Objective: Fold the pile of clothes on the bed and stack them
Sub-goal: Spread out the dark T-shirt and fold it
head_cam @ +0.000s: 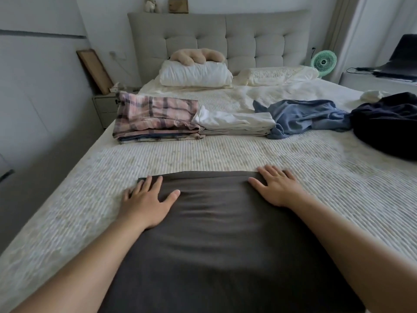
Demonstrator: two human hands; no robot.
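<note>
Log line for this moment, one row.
step: smoothing | left hand: flat on dark garment | right hand: flat on it | unfolded: blue garment

place: home bedroom | signs: bed (225, 152) with tufted headboard (225, 39), pillows (195, 74) | nightstand (105, 107) by the wall | small green fan (323, 62) | clothes (155, 117) lying on the bed

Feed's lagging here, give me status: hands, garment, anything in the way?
Both hands flat, left hand and right hand, on dark grey garment. Folded stacks beyond. Blue and navy clothes unfolded. Nothing blocking.
</note>
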